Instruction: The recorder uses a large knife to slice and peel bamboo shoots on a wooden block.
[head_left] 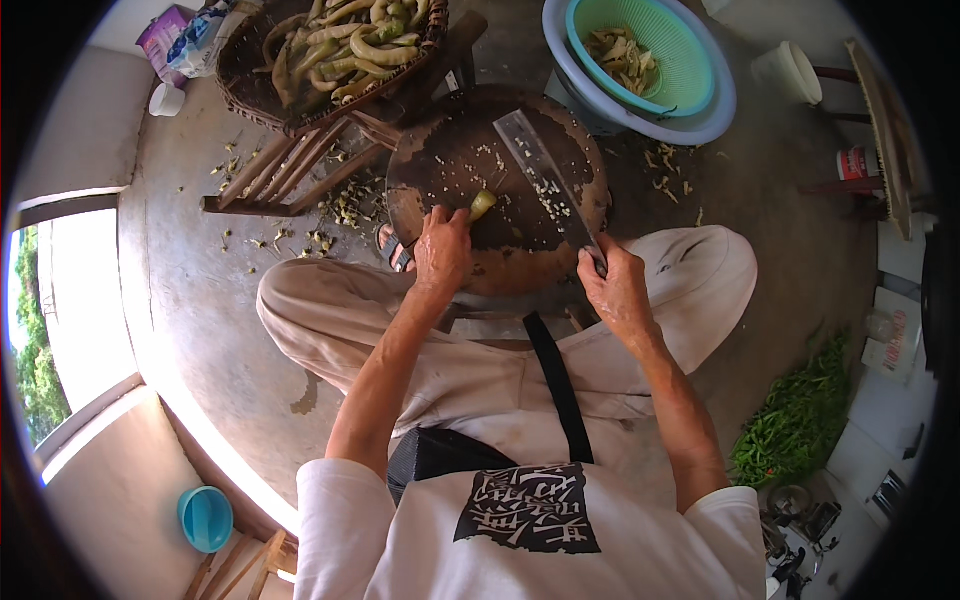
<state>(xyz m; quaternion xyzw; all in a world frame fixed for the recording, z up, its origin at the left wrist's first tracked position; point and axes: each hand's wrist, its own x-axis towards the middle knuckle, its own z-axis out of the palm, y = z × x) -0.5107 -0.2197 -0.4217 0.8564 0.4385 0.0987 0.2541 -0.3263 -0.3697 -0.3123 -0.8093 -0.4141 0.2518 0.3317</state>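
Observation:
My left hand [443, 245] is closed at the near left of a round wooden chopping board [430, 165], its fingertips gripping the end of a short yellowish-green pepper [482, 206]. In my right hand [617, 288] is the handle of a long, broad-bladed knife [540, 172]. The blade slants up and to the left across the right half of the board, apart from the pepper. Pale seeds cling to the blade and lie scattered over the board.
Beyond the board, a woven basket [232, 85] of long pickled-looking peppers rests on a wooden chair [270, 175]. At the far right, a green colander [693, 50] with pepper scraps sits in a pale blue basin [722, 88]. Stem trimmings [350, 205] litter the floor; green chillies [795, 425] are heaped at right.

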